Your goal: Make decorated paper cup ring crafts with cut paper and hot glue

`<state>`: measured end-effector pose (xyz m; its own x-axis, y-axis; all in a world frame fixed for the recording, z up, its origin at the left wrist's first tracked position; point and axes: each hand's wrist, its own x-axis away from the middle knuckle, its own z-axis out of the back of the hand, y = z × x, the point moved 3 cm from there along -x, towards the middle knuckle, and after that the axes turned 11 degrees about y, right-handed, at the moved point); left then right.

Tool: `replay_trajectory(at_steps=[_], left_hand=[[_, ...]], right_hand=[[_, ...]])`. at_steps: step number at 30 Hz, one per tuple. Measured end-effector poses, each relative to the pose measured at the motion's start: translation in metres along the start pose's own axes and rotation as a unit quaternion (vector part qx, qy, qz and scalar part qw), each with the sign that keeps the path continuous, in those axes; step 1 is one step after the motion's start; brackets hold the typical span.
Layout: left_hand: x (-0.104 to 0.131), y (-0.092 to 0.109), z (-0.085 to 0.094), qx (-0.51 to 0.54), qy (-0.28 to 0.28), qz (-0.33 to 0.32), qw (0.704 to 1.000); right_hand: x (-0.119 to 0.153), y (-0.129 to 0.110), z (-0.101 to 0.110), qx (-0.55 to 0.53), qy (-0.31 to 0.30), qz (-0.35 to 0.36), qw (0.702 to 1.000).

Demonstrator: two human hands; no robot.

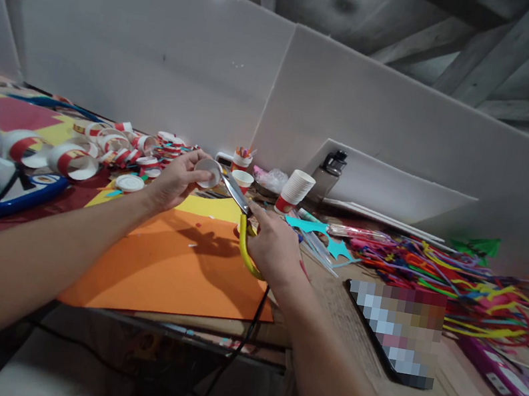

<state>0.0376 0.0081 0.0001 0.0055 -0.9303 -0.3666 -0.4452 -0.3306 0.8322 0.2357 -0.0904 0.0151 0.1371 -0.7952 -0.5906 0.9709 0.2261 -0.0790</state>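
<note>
My left hand (pixel 180 178) pinches a small round white piece, which looks like the bottom of a paper cup (pixel 207 173), above the table. In my right hand (pixel 274 243) is a pair of scissors (pixel 248 253) with yellow handles, its metal blades pointing toward the white piece and meeting its right edge. Both hands are over an orange sheet (pixel 151 267), with a yellow sheet (pixel 205 206) showing behind it. A few tiny scraps lie on the orange sheet. The fingers of my right hand are partly hidden by the back of the hand.
Curled red-and-white cup strips (pixel 73 159) lie at left near a blue-edged power strip (pixel 16 197). Behind stand a stack of paper cups (pixel 294 191) and a dark bottle (pixel 327 176). Colourful pipe cleaners (pixel 464 279) and a phone (pixel 388 334) lie at right.
</note>
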Motion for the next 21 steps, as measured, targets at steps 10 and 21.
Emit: replay_trajectory(at_steps=[10,21], left_hand=[[0.0038,0.0027,-0.0031,0.007,0.001,0.039,0.999],[0.0038,0.0011,-0.0026,-0.002,-0.003,0.04,0.999]], right_hand=[[0.0014,-0.0034,0.003,0.052,0.014,0.025,0.998],[0.0004,-0.0024,0.0017,0.023,-0.004,0.027,0.999]])
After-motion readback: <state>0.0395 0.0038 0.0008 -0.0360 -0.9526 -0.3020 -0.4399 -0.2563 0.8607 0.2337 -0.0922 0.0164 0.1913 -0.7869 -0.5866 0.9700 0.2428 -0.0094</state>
